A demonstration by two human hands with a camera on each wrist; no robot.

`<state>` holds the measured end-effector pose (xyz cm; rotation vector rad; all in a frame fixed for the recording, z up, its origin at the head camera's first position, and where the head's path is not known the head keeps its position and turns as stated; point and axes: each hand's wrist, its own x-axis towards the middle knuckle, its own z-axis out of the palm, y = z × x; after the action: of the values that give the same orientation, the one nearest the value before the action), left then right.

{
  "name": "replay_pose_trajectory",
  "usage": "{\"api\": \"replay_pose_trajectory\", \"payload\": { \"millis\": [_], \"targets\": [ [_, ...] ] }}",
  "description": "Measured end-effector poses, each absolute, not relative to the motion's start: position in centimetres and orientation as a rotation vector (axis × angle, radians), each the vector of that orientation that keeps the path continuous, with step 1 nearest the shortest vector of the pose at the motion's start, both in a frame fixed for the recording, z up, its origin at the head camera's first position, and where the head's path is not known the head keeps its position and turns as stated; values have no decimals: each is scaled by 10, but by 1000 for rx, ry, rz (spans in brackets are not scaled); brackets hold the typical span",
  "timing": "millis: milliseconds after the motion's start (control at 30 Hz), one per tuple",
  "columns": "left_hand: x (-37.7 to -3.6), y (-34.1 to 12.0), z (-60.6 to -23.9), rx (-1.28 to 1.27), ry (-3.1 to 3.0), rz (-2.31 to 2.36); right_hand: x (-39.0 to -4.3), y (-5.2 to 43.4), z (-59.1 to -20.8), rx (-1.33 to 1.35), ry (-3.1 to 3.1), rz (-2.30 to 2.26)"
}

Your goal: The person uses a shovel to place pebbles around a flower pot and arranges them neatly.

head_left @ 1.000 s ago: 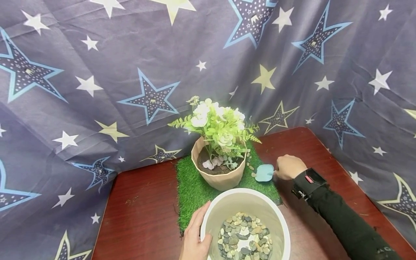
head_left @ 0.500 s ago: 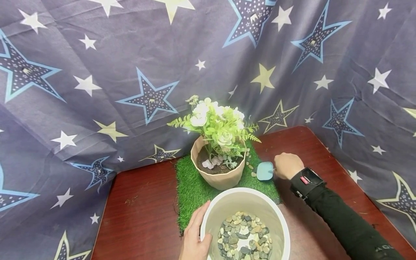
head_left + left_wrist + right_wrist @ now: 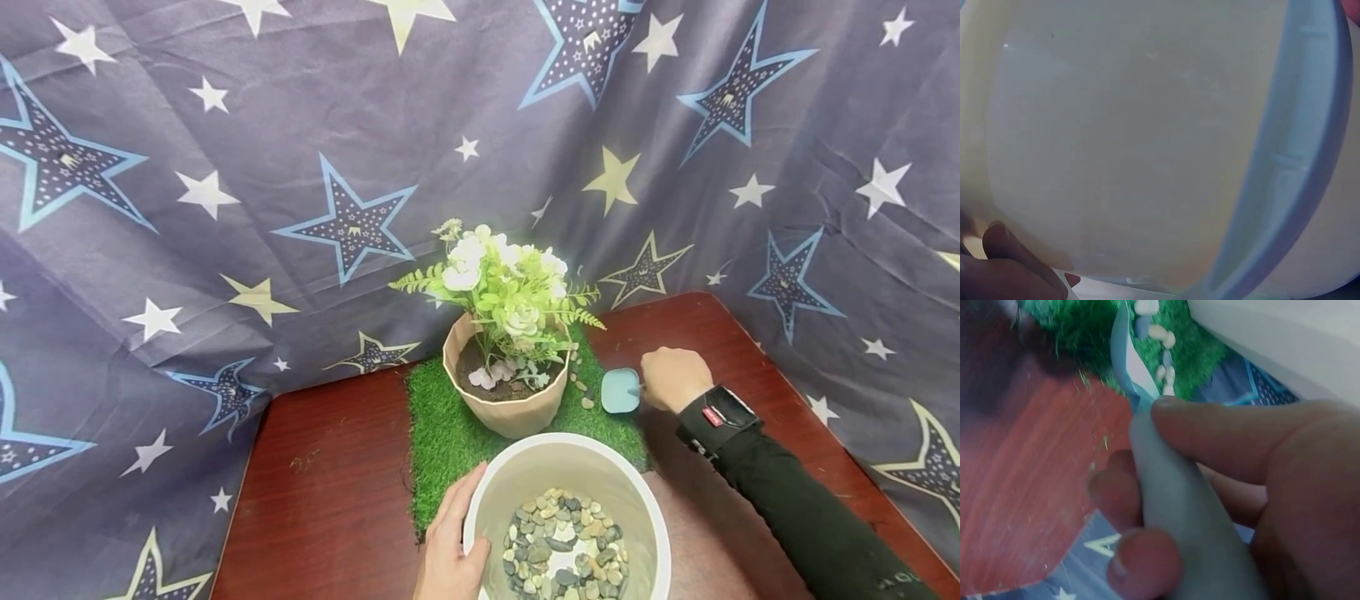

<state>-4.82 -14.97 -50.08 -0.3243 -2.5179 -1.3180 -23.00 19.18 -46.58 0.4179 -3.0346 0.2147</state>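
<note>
A white bucket (image 3: pixel 645 517) with several grey and tan pebbles (image 3: pixel 564 550) stands at the near table edge. My left hand (image 3: pixel 450 546) rests against its left wall; in the left wrist view the bucket wall (image 3: pixel 1147 144) fills the frame and my fingers (image 3: pixel 1004 262) press on it. My right hand (image 3: pixel 672 377) grips the grey handle of a small blue trowel (image 3: pixel 621 390), whose blade hangs over the right edge of the grass mat (image 3: pixel 442 433). In the right wrist view my fingers (image 3: pixel 1210 431) curl round the trowel handle (image 3: pixel 1179 525). A beige flower pot (image 3: pixel 504 398) stands on the mat.
Several loose pebbles (image 3: pixel 579 385) lie on the mat between pot and trowel. The dark red table (image 3: pixel 330 492) is backed by a star-patterned cloth (image 3: pixel 300 167) that hangs close on the far and right sides.
My right hand has lifted the trowel slightly and drawn it to the right; its blade now stands more on edge. The left hand and bucket have stayed put.
</note>
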Motion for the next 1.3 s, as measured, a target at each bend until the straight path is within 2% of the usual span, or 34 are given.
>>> {"api": "replay_pose_trajectory", "payload": {
  "millis": [267,533,667,867,1067,1300],
  "targets": [
    [-46,-150,-499,-274,-2555,-1339,-210,214,-425,501,-3066,270],
    [-45,-151,-497,-282,-2555,-1297,-150,207,-351,697,-2956,229],
    [-46,-151,-494,-258,-2570,-1314,-122,188,-334,853,-2747,149],
    [-46,-151,-492,-230,-2586,-1318,-107,146,-347,985,-2626,-2],
    [-47,-152,-497,-252,-2579,-1294,-104,107,-376,1025,-2521,-380],
    [-48,-149,-498,-277,-2561,-1316,-99,81,-411,1147,-2487,-620]
  ]
}}
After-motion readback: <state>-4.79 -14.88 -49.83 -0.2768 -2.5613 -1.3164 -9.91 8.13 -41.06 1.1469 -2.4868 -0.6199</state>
